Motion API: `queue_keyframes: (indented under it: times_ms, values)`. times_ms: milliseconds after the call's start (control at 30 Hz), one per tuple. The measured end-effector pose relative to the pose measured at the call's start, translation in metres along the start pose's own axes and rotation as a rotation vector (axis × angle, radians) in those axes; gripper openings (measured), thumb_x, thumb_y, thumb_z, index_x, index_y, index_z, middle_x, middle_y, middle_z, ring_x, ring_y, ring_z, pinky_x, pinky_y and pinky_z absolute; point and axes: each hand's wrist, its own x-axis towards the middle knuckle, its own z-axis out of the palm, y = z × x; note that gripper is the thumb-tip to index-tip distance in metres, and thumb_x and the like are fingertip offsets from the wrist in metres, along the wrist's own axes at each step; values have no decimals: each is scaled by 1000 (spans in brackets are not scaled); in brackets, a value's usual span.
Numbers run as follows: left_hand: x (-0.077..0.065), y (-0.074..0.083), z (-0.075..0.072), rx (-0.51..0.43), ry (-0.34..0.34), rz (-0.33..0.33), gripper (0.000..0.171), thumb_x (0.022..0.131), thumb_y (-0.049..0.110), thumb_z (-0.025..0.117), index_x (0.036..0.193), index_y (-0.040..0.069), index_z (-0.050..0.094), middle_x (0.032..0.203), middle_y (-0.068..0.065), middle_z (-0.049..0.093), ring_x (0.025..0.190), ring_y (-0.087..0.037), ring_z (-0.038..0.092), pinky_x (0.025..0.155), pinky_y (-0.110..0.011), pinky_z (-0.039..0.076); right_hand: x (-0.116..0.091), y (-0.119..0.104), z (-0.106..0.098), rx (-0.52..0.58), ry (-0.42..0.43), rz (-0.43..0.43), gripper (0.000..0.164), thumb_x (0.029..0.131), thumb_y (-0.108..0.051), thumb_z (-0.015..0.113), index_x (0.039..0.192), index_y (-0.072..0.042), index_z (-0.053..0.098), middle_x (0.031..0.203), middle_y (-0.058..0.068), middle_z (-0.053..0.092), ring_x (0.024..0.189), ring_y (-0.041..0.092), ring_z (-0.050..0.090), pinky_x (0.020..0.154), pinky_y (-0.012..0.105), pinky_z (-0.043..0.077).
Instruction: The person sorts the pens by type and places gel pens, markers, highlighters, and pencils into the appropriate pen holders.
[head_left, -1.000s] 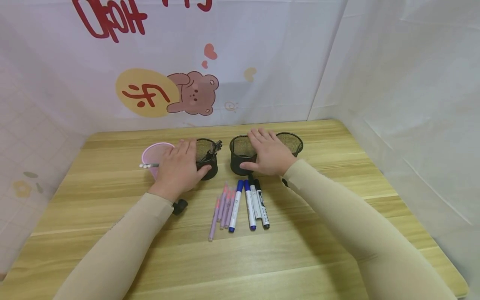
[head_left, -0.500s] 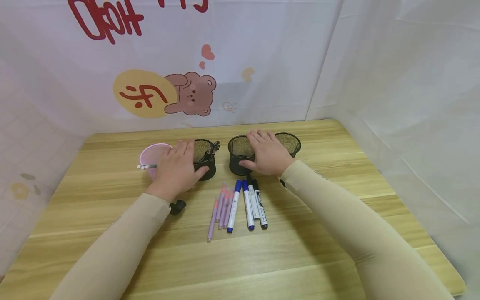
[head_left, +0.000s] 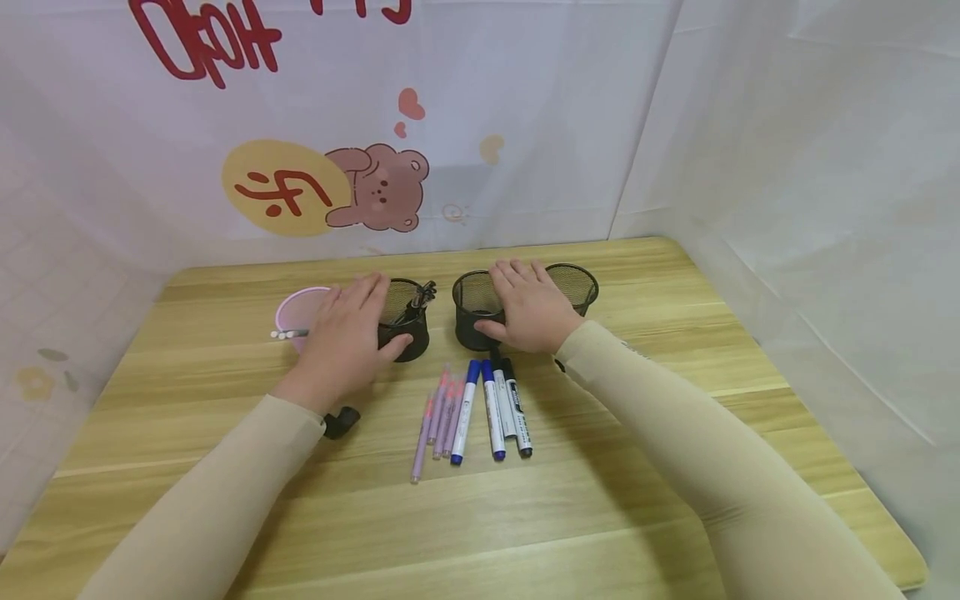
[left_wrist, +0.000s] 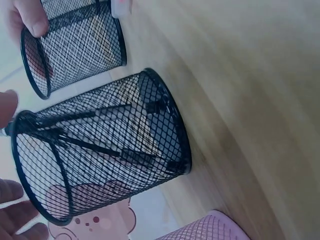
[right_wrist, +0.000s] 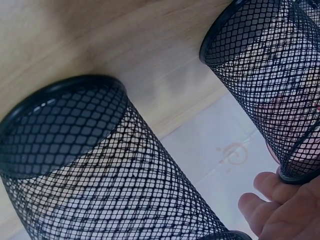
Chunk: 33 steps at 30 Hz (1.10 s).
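A black mesh pen holder (head_left: 402, 337) containing several dark pens (left_wrist: 120, 110) stands upright at the back left. Over its left rim my left hand (head_left: 341, 337) hovers with fingers extended; in the left wrist view thumb and fingertips lie just outside the rim. My right hand (head_left: 532, 308) spans the rim of the middle black mesh pen holder (head_left: 472, 325), thumb in front and fingers behind, partly covering it. Fingertips show right at that rim in the right wrist view. Partly behind the left hand is a pink pen holder (head_left: 296, 308) with white-ended sticks.
A third black mesh holder (head_left: 577, 283) stands right of my right hand. In front of the holders lie several purple pens (head_left: 438, 425), blue-capped markers (head_left: 467, 412) and black-capped markers (head_left: 517, 408) on the wooden table (head_left: 420, 533). A printed cloth (head_left: 525, 125) hangs behind.
My left hand has shifted slightly left and its thumb has drawn back from the pen-filled holder. The right hand stays at the middle holder. The head view has turned a little.
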Motion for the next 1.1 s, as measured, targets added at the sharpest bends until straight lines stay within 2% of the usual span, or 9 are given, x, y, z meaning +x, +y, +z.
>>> queue_keyframes:
  times_ms: [133, 300, 400, 467, 600, 733, 933, 1100]
  values:
    - [-10, 4, -3, -8, 89, 99, 83, 98, 47, 70, 160, 1, 39, 166, -19, 39, 157, -42, 32, 130, -64, 19, -1, -1, -2, -7, 0, -3, 100, 101, -72, 46, 168, -3, 18, 176, 16, 20, 164, 36, 16, 134, 56, 7]
    - [-24, 10, -6, -12, 203, 252, 71, 96, 40, 73, 149, -2, 53, 154, -21, 53, 145, -44, 48, 124, -64, 34, -2, -3, -4, -5, -1, -5, 100, 101, -71, 48, 168, -2, 18, 175, 16, 20, 164, 36, 18, 134, 57, 8]
    - [-34, 15, -7, -1, 238, 330, 67, 94, 38, 75, 144, -2, 59, 148, -21, 59, 141, -44, 54, 121, -64, 38, -2, -3, -4, -9, -1, -6, 101, 101, -71, 47, 168, -2, 17, 175, 16, 20, 164, 37, 19, 134, 57, 8]
    - [-40, 19, -7, 13, 233, 363, 66, 93, 38, 75, 143, -2, 60, 146, -20, 62, 141, -43, 55, 120, -63, 40, -2, -2, -3, -8, 1, -7, 101, 101, -71, 47, 168, -2, 17, 175, 17, 21, 163, 37, 19, 134, 56, 8]
    - [-51, 25, -4, 35, 153, 377, 66, 94, 43, 75, 143, 1, 62, 147, -19, 62, 143, -42, 54, 122, -60, 40, -1, -1, -2, -8, 6, -8, 100, 101, -72, 47, 168, -2, 18, 175, 17, 22, 164, 36, 19, 134, 56, 8]
    - [-59, 30, 3, 66, 26, 335, 68, 94, 49, 75, 143, 3, 63, 147, -16, 63, 143, -40, 54, 122, -60, 39, 0, 0, -2, -6, 12, -6, 100, 101, -72, 47, 168, -3, 19, 175, 16, 21, 164, 35, 19, 134, 56, 9]
    - [-65, 35, 15, 84, -157, 274, 73, 94, 56, 73, 143, 3, 62, 148, -15, 62, 142, -37, 55, 121, -56, 41, 1, 2, 0, 10, 23, -6, 100, 101, -71, 48, 168, -3, 19, 176, 15, 21, 164, 35, 19, 134, 55, 7]
    - [-66, 38, 22, 78, -265, 263, 73, 94, 59, 71, 143, 5, 63, 145, -14, 64, 136, -34, 59, 121, -54, 42, 0, 2, 1, 20, 21, -10, 100, 101, -72, 48, 168, -3, 18, 175, 16, 21, 164, 35, 19, 135, 55, 6]
